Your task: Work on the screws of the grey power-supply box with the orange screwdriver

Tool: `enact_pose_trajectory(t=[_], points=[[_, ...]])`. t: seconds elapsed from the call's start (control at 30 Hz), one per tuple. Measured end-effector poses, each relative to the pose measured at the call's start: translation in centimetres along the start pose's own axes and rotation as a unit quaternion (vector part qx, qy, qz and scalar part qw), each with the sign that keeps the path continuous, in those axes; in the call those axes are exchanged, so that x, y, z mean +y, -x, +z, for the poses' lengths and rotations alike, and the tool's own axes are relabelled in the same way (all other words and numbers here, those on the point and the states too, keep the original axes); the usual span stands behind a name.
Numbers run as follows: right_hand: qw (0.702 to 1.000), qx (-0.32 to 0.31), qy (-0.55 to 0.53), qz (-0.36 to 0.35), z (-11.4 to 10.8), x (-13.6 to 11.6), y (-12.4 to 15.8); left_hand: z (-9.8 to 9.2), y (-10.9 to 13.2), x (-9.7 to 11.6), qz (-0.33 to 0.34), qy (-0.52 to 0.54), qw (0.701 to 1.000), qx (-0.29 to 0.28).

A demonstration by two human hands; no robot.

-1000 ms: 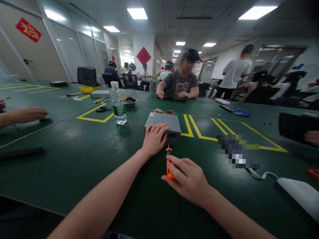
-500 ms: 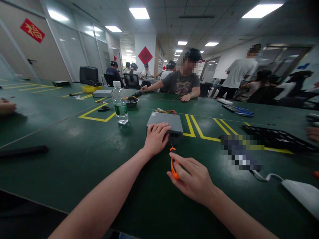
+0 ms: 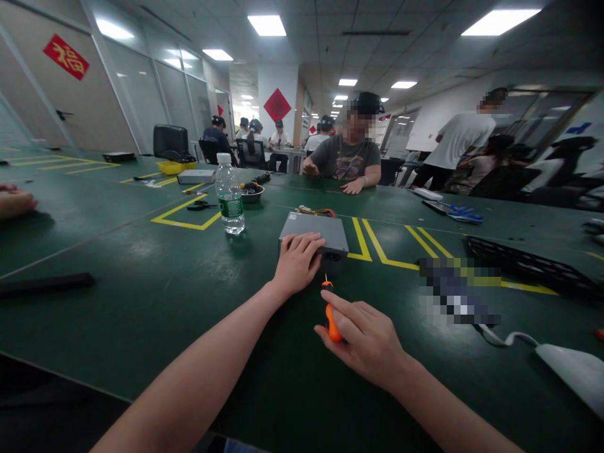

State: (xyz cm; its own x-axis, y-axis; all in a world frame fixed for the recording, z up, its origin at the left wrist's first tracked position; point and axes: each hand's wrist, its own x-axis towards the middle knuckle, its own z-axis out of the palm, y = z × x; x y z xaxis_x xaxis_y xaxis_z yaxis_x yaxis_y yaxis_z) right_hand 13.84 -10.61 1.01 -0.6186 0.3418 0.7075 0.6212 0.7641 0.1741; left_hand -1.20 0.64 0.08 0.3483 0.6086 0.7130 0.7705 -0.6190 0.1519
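Note:
A grey computer power supply unit [image 3: 325, 228] sits on the green table in front of me, its coloured cables [image 3: 321, 212] bunched behind it. My left hand [image 3: 298, 261] grips its near left part, fingers laid over the top and thumb along the front side. In my right hand [image 3: 361, 330], a screwdriver [image 3: 333, 324] with an orange and black handle is held between thumb and fingers. Its thin shaft points at the unit's front side, below the socket. Whether the tip touches a screw is too small to tell.
Left of the unit stands a water bottle [image 3: 230, 204], with a metal bowl [image 3: 252, 192] of tools behind it. To the right are a blurred-out dark device [image 3: 455, 292] with a white cable and a black perforated panel [image 3: 528, 264]. A co-worker [image 3: 344, 154] sits opposite.
The screwdriver handle has turned in my right hand, showing more orange. My left hand stays on the unit. The co-worker opposite has drawn an arm back from the bowl, and the black panel has tilted.

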Motion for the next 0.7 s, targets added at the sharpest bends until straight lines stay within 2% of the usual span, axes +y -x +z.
enact_pose_trajectory(t=[0.1, 0.27, 0.37, 0.5, 0.7], points=[[1.0, -0.016, 0.001, 0.017, 0.0, -0.2, 0.2, 0.1, 0.0, 0.0, -0.002, -0.002, 1.0, 0.001], [0.992, -0.118, 0.036, -0.014, 0.0, -0.4, 0.1, 0.0, 0.0, 0.0, 0.003, 0.003, 1.0, 0.002], [0.995, -0.074, 0.061, -0.034, 0.2, 0.1, 0.0, 0.0, 0.0, 0.0, 0.002, 0.004, 1.0, 0.002], [0.996, 0.02, 0.082, -0.002, 0.3, 1.0, -0.1, 0.0, 0.0, 0.0, 0.002, 0.003, 1.0, -0.001], [0.991, 0.021, 0.13, 0.031, -0.3, 1.5, -0.2, 0.0, 0.0, 0.0, 0.0, -0.002, 1.0, 0.0]])
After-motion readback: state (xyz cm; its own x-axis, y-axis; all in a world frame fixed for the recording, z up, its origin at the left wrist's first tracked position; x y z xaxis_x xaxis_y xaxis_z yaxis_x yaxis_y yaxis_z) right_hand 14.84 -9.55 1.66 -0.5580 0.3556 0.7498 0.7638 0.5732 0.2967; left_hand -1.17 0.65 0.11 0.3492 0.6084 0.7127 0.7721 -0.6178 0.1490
